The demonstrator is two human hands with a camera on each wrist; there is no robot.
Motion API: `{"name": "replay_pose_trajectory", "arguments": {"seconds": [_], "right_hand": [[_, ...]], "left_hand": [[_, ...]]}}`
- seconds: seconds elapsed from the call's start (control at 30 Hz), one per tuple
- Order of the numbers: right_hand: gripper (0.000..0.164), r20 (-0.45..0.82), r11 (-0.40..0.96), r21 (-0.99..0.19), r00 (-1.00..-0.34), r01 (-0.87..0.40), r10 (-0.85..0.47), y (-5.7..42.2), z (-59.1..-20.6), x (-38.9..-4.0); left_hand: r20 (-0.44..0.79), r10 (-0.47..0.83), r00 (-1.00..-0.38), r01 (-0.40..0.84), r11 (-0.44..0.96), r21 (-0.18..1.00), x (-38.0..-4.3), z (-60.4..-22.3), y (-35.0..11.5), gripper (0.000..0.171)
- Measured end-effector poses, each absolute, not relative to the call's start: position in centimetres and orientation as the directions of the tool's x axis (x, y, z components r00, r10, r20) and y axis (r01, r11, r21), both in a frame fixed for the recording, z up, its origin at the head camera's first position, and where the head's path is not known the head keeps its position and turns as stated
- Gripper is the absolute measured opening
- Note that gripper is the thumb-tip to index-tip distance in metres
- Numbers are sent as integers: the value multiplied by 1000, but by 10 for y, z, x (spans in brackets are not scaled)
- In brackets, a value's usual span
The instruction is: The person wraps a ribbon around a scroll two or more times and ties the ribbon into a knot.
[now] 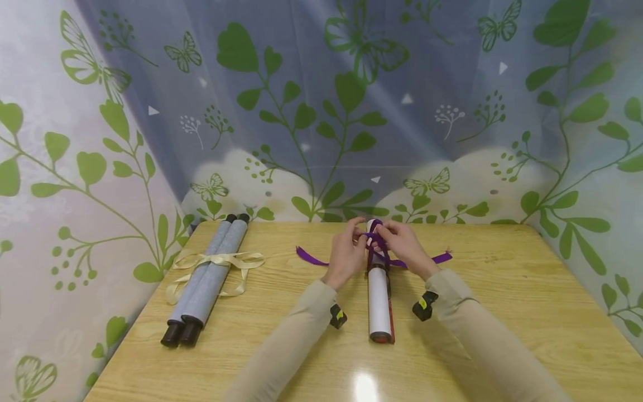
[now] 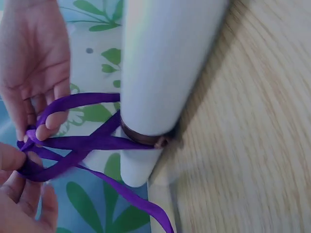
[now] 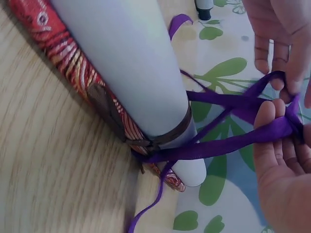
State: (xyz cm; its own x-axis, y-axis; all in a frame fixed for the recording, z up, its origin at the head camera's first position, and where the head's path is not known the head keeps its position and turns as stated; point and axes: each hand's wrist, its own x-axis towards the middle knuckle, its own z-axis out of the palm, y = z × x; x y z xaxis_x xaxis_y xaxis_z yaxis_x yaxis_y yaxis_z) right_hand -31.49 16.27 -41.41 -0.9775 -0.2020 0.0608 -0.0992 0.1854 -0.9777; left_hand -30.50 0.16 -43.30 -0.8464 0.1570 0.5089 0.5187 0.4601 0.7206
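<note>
My left hand [image 1: 345, 254] and right hand [image 1: 404, 245] meet over the far end of a white roll [image 1: 379, 301] lying on the table. Both pinch a purple ribbon [image 1: 310, 257] between thumb and fingers, where it loops and crosses. In the right wrist view, the ribbon [image 3: 214, 148] runs from the roll up to a bunched part at the fingertips. A thin brown band [image 3: 177, 133] circles the roll below it. Along the roll's right side lies a red patterned piece [image 3: 58, 53]. Loose ribbon tails spread out to either side.
On the left of the wooden table [image 1: 502, 312] lie two grey-blue rolls [image 1: 216, 279] with dark ends, side by side, tied with a cream ribbon [image 1: 236, 259] in a bow. A leaf-patterned cloth [image 1: 321, 111] hangs behind the far edge.
</note>
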Motion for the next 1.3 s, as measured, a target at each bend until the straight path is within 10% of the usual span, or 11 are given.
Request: {"name": "replay_pose_trajectory", "arguments": {"seconds": [0.3,0.6,1.3], "right_hand": [[30,5,87,-996,-988,-19,-154,164,-417,-318],[28,-16,34,-999,-982,9,-189,165,-415,-317],[29,97,378,-918,-992,-122,-86,164,-414,-312]], "left_hand": [[446,128,-886,464,220,858,-302,-431,-1,27],[232,220,-947,297,332,895,-299,-444,-1,38],[208,94,-974,228,396,890,-305,-452,6,11]]}}
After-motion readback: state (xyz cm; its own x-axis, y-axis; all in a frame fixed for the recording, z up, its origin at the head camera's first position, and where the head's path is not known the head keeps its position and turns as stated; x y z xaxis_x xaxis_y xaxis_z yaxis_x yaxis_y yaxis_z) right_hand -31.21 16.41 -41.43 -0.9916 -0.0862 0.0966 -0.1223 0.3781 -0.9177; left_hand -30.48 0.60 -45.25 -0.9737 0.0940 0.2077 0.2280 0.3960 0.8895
